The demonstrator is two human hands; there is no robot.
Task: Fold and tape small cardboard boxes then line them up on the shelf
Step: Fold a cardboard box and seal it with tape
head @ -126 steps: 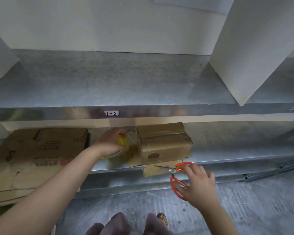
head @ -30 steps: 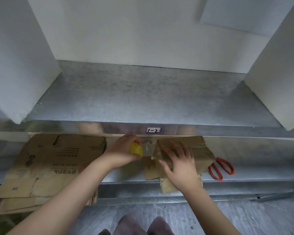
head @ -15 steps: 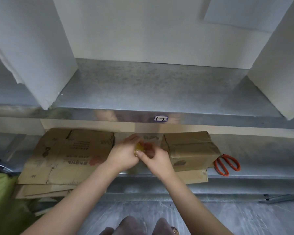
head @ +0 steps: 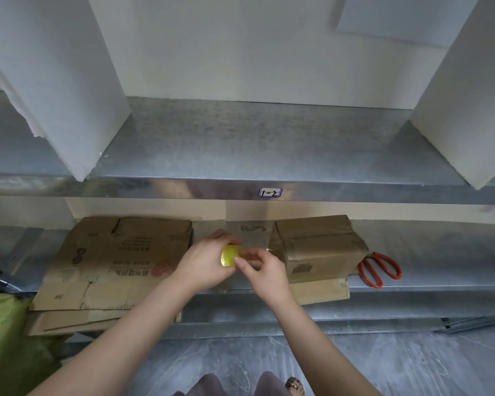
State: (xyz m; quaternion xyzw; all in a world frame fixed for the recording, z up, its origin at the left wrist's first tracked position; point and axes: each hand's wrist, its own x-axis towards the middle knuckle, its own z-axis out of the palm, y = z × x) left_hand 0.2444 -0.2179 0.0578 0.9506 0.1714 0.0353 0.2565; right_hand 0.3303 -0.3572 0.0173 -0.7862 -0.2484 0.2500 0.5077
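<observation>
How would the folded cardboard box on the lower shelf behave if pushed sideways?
The folded box is probably light: thin, creased cardboard. Low and wide, it would likely slide, not tip, perhaps dragging the flat cardboard piece beneath it.

From my end the shelf (head: 255, 144) reads as galvanised metal, mottled and matt on top, with a shinier front lip (head: 183, 188). The box (head: 317, 247) and the flat cardboard (head: 120, 261) at lower left are creased matt brown. The tape roll (head: 229, 255) is glossy yellow, and the scissors (head: 380, 270) have smooth orange plastic handles. The white panels (head: 69, 81) look matt.
</observation>
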